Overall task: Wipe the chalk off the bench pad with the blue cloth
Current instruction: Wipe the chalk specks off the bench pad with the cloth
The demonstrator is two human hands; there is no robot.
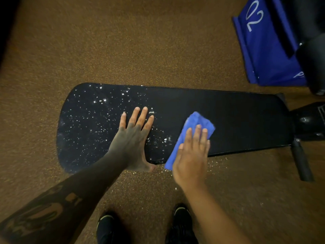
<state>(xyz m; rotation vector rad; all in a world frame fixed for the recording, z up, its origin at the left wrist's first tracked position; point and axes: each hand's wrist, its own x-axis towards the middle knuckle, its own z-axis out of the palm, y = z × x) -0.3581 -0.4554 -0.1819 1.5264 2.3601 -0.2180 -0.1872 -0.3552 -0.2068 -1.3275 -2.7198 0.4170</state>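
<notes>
Right hand (192,155) lies flat, fingers together, pressing blue cloth (191,136) onto bench pad (237,117) near edge; left hand (133,138) flat, fingers spread, holding nothing; chalk (98,110) speckles pad's left half.

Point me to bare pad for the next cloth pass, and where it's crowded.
Free: the clean stretch of bench pad between the blue cloth and the frame end. Crowded: the chalk covers the rounded end, and the left hand lies flat just beside the right hand.
</notes>
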